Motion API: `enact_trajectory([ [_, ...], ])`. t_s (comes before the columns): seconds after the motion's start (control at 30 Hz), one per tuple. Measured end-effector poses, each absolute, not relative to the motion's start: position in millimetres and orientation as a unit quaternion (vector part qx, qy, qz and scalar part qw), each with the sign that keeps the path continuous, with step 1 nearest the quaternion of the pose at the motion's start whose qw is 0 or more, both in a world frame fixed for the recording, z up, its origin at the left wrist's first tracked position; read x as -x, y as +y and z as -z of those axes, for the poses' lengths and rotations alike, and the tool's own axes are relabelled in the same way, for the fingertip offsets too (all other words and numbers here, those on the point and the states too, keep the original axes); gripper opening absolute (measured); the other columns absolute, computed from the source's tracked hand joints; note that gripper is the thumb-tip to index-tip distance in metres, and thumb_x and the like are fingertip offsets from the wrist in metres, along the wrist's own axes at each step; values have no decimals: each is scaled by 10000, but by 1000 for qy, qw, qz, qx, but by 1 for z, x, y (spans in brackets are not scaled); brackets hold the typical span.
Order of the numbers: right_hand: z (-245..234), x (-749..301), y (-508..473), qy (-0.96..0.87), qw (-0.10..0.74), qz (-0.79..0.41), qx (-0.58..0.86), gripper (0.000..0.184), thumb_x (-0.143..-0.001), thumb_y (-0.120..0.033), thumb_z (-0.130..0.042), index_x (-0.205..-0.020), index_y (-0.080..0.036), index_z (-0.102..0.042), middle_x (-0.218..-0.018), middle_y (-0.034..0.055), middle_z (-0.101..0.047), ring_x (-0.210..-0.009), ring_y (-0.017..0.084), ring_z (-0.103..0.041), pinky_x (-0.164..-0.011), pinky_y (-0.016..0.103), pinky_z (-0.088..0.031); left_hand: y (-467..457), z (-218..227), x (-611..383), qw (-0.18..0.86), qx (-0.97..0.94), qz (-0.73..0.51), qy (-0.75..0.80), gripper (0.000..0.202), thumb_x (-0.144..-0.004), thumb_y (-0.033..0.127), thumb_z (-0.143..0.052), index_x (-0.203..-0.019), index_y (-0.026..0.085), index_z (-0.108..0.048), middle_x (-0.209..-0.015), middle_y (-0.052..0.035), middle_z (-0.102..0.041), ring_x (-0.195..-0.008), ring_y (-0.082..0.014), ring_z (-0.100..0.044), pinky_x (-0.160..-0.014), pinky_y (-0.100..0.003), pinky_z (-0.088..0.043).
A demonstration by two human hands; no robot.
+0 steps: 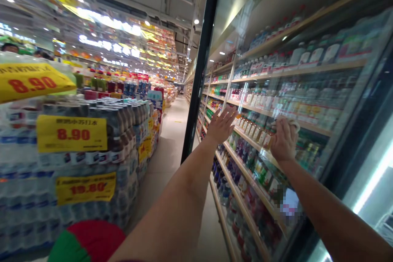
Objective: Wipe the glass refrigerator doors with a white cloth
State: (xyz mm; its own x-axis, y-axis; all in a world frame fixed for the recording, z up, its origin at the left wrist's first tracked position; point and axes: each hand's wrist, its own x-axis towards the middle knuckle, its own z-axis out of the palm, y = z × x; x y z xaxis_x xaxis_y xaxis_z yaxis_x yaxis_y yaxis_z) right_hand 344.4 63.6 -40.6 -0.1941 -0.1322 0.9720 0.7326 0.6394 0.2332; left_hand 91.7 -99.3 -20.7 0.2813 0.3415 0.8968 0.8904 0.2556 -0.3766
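I face an open glass fridge door (pixel 307 90) in a shop aisle. My left hand (pixel 221 125) lies flat against the glass, fingers stretched and spread, holding nothing. My right hand (pixel 284 141) presses a white cloth (pixel 290 123) onto the glass a little to the right, fingers folded over it. Behind the glass, wooden shelves (pixel 276 74) carry rows of bottled drinks (pixel 254 131). The door's black edge (pixel 201 65) stands just left of my left hand.
Stacked packs of bottled water (pixel 92 159) with yellow price signs (pixel 71 133) fill the left side. The aisle floor (pixel 172 139) runs ahead between the stack and the fridges. A red and green round thing (pixel 89 241) sits at the bottom left.
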Motion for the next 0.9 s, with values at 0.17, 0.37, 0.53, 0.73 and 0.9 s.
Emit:
enact_trajectory([
  [0.17,40,-345,67,-680,600,363,213,618,-943,-212,-481,-1553,-119,-439,-1551,176,-486,-1388,386,-467,-1131,580,-407,-100,21,-93,561,564,238,-557,577,-1069,354,-400,-1613,178,-327,-1670,-31,-268,-1575,-237,-118,-1299,-509,-160],
  [0.37,44,-343,60,-673,612,353,219,615,-944,-205,-470,-1552,-113,-435,-1548,186,-486,-1397,385,-458,-1144,584,-391,-99,21,-93,565,558,239,-558,590,-1065,352,-415,-1615,164,-315,-1671,-35,-262,-1577,-238,-94,-1304,-515,-148],
  [0.53,20,-338,49,-803,449,387,64,614,-942,-198,-481,-1554,-219,-441,-1521,119,-536,-1372,297,-500,-1141,497,-420,-98,20,-93,561,570,250,-547,604,-1062,345,-417,-1630,184,-287,-1669,-34,-263,-1577,-241,-80,-1310,-517,-108],
  [0.73,-42,-339,54,-710,582,355,178,550,-967,-229,-448,-1500,-106,-504,-1537,188,-499,-1423,378,-414,-1154,597,-354,-95,21,-90,562,570,255,-542,588,-1071,338,-384,-1625,161,-295,-1669,-46,-257,-1577,-242,-60,-1311,-526,-70],
  [0.9,-50,-334,52,-792,447,415,33,492,-973,-193,-483,-1458,-218,-563,-1497,80,-571,-1368,284,-501,-1175,488,-364,-95,21,-89,564,568,252,-543,580,-1076,342,-368,-1620,156,-295,-1666,-57,-265,-1579,-249,-66,-1297,-575,-45],
])
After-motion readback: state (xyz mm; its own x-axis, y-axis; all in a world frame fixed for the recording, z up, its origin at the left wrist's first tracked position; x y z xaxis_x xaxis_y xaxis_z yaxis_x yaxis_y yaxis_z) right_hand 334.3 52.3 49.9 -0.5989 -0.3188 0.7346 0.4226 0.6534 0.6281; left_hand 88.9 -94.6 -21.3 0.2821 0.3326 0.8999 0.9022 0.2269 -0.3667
